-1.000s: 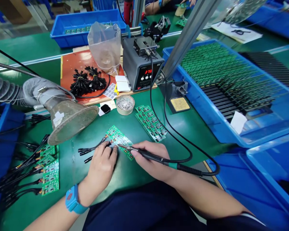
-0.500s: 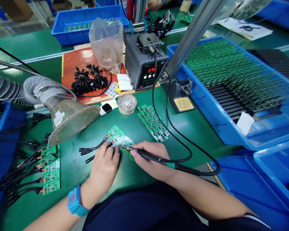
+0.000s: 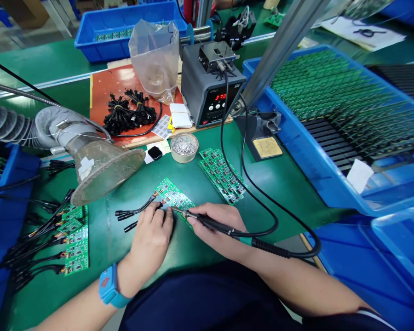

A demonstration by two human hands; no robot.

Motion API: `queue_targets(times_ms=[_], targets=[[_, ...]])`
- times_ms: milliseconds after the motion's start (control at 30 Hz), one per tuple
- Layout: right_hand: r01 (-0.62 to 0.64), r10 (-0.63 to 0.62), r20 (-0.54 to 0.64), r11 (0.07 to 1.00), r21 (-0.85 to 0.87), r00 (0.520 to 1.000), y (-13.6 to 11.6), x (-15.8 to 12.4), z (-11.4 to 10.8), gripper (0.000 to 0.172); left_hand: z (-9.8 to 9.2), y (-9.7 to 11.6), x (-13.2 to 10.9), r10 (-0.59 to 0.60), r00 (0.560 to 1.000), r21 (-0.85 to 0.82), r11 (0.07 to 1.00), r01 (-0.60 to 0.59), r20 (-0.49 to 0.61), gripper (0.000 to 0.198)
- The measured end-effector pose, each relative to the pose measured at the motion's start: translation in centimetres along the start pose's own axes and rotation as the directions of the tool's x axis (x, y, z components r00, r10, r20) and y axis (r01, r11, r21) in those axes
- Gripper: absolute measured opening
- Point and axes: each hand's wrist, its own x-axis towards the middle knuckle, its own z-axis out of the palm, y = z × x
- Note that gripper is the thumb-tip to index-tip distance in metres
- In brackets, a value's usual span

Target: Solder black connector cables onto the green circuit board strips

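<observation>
A green circuit board [image 3: 174, 192] lies on the bench in front of me, with black cables [image 3: 134, 212] joined to its left edge by thin coloured wires. My left hand [image 3: 152, 230] rests at that edge, fingers bent and close together over another black cable [image 3: 130, 226], whose plug end sticks out to the left. What the fingertips pinch is partly hidden. My right hand [image 3: 221, 227] grips a soldering iron [image 3: 210, 223] like a pen. Its tip meets the board's edge beside my left fingertips. A blue wrist strap [image 3: 110, 287] is on my left wrist.
A fume funnel [image 3: 106, 177] hangs at the left above wired boards [image 3: 76, 243]. Ahead are a tin of solder bits [image 3: 184, 148], stacked boards [image 3: 222, 174], a soldering station [image 3: 212, 94] and an iron stand [image 3: 262, 138]. A blue bin [image 3: 317, 170] holds boards at right. The iron's cord [image 3: 276, 216] loops nearby.
The whole view has shifted slightly. Both hands, the soldering iron and the board keep nearly the same positions relative to one another.
</observation>
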Motion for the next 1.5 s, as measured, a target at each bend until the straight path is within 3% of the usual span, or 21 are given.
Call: queue_targets(times_ms=[567, 800, 1133, 1333, 1500], targets=[[0.05, -0.05, -0.004, 0.998, -0.05, 0.999, -0.1, 0.0, -0.1, 0.006, -0.5, -0.1, 0.5, 0.036, 0.998, 0.037, 0.999, -0.038, 0.047, 0.03], [0.005, -0.01, -0.096, 0.999, -0.054, 0.995, -0.5, 0.3, -1.0, 0.007, -0.8, 0.1, 0.9, 0.042, 0.997, 0.058, 0.997, -0.046, 0.069, 0.031], [-0.002, 0.0, -0.109, 1.0, -0.019, 0.994, -0.4, 0.3, -0.9, 0.008, -1.2, 0.2, 1.2, 0.059, 0.995, 0.049, 0.997, -0.062, 0.077, 0.026], [-0.003, 0.002, -0.116, 1.0, -0.008, 0.993, -0.4, 0.4, -1.0, 0.01, -1.0, 0.0, 1.0, 0.034, 0.997, 0.001, 0.999, -0.034, 0.071, 0.025], [-0.001, 0.001, -0.109, 1.0, -0.001, 0.994, -0.4, 0.4, -1.0, 0.01, -0.4, -0.5, 0.8, -0.07, 0.997, -0.161, 0.984, 0.074, 0.035, 0.03]])
